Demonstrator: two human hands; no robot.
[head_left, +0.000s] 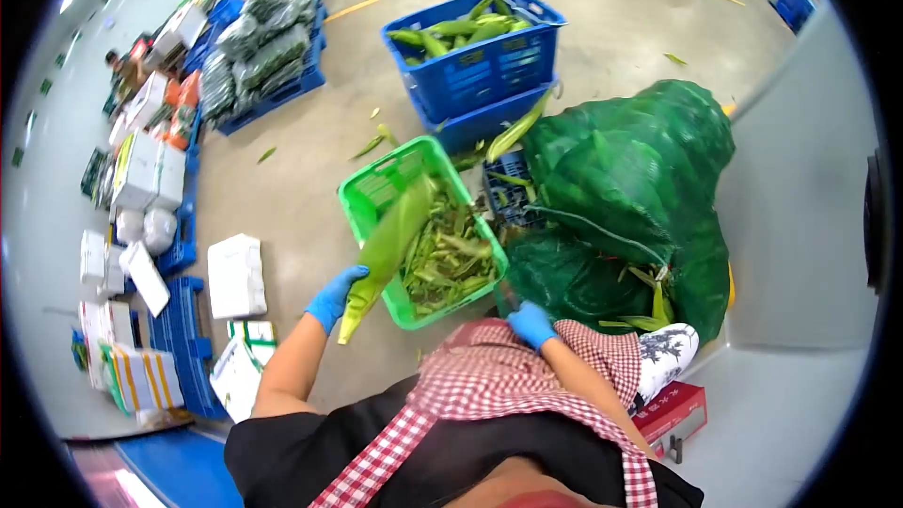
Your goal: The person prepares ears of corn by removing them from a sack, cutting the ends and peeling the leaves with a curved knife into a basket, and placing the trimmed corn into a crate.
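Observation:
In a blue glove, my left hand (pixel 336 298) grips an ear of corn (pixel 388 243) in its green husk. The ear slants up and to the right, across the near left side of a green crate (pixel 353 196). Husk trimmings (pixel 447 268) lie in that crate. My right hand (pixel 532 325), also gloved in blue, is closed just right of the crate's near corner. Out of it points a narrow, blurred thing that looks like a knife blade (pixel 509 295). Beside this hand lies the dark green mesh of a large sack (pixel 640 160).
Beyond the green crate, a blue crate (pixel 480 61) holds husked ears, stacked on another blue crate. The bulging mesh sack stands at the right, near a grey wall (pixel 800 226). Pallets with bagged greens (pixel 259 47) and white boxes (pixel 235 276) line the left. A person (pixel 122 71) is far left.

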